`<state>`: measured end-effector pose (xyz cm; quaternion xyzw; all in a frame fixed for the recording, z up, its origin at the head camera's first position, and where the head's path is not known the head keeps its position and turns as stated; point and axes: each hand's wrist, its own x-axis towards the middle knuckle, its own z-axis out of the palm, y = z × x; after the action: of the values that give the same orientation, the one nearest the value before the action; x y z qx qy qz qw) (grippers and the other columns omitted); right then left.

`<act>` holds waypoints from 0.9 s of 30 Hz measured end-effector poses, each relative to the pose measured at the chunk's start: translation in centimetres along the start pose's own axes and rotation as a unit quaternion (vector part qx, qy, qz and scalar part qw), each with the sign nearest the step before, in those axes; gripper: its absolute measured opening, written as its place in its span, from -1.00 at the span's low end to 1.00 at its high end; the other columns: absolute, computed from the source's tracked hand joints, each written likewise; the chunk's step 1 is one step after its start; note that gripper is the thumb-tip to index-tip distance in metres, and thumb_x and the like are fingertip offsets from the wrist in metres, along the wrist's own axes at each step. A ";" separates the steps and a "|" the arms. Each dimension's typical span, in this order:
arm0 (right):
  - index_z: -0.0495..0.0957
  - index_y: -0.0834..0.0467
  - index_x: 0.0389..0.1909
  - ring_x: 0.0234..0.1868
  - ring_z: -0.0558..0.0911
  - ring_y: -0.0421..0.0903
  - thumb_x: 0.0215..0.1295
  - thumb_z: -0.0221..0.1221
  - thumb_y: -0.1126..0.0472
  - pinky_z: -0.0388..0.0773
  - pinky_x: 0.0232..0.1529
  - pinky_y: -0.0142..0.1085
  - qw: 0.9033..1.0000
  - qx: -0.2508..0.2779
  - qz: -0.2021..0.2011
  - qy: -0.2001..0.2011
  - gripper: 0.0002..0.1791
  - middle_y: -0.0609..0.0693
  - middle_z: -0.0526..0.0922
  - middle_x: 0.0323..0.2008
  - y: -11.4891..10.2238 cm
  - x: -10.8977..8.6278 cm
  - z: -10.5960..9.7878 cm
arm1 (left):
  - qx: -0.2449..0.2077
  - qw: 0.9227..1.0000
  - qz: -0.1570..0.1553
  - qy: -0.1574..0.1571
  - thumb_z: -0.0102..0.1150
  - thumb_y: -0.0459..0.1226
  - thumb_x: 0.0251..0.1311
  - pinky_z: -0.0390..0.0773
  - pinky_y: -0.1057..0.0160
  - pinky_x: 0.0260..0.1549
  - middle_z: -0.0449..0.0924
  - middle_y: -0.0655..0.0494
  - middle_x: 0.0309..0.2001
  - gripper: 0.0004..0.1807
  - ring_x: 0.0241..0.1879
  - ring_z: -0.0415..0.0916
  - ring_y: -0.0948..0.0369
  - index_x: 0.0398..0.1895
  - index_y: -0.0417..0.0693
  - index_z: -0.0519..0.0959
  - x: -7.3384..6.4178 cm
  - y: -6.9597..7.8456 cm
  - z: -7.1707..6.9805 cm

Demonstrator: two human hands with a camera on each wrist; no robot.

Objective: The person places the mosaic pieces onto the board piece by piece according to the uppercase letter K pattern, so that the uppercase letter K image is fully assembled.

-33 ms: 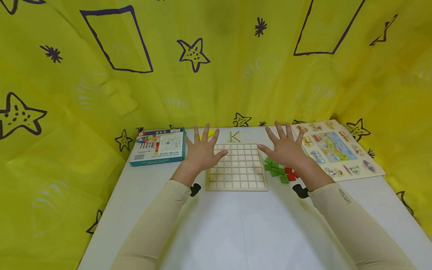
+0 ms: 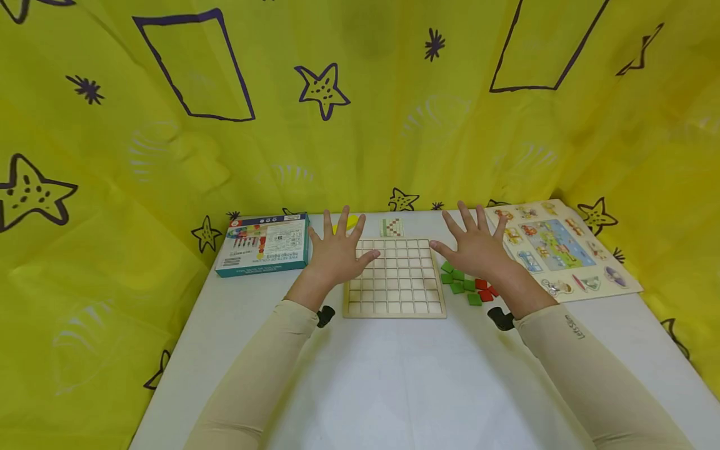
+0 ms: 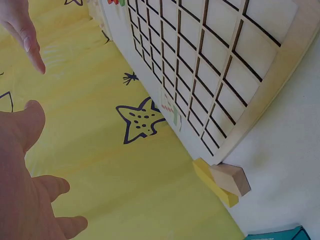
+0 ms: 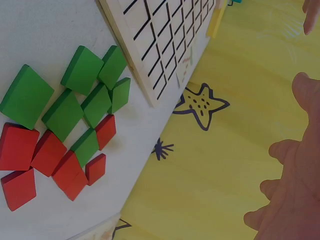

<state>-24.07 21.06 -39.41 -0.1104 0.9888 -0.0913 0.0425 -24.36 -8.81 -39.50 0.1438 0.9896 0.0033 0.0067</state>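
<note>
Both hands are held up over the table with fingers spread, and neither holds anything. My left hand (image 2: pixel 335 255) overlaps the left edge of a wooden grid board (image 2: pixel 395 278) in the head view. To the right of that board, my right hand (image 2: pixel 477 249) hovers near a loose group of green square tiles (image 2: pixel 457 287) and red square tiles (image 2: pixel 485 295). In the right wrist view the green tiles (image 4: pixel 82 70) and red tiles (image 4: pixel 18 146) lie flat beside the board (image 4: pixel 145 55). A small printed pattern card (image 2: pixel 392 227) lies behind the board.
A teal-edged box (image 2: pixel 263 245) lies at the back left. Beside the board's far left corner are a yellow piece (image 3: pixel 215 182) and a plain wooden block (image 3: pixel 232 179). At the right is a picture puzzle board (image 2: pixel 562 250). A yellow curtain (image 2: pixel 360 150) hangs behind the white table (image 2: pixel 405 381).
</note>
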 end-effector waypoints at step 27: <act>0.31 0.30 0.44 0.36 0.24 0.42 0.46 0.21 0.09 0.30 0.30 0.25 0.995 0.066 -0.076 -0.006 -0.35 0.38 0.26 0.39 0.9 1.2 1.9 | -0.150 0.979 0.020 -0.133 0.12 0.16 0.37 0.07 -0.01 0.47 0.03 -0.30 0.54 -0.03 0.52 -0.03 -0.18 0.53 -0.38 0.09 -5.6 -1.8 8.8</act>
<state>-25.21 21.32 -41.55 -0.1824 0.9691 -0.1590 0.0486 -19.39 -12.07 -48.29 0.1602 0.9650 0.1332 0.1592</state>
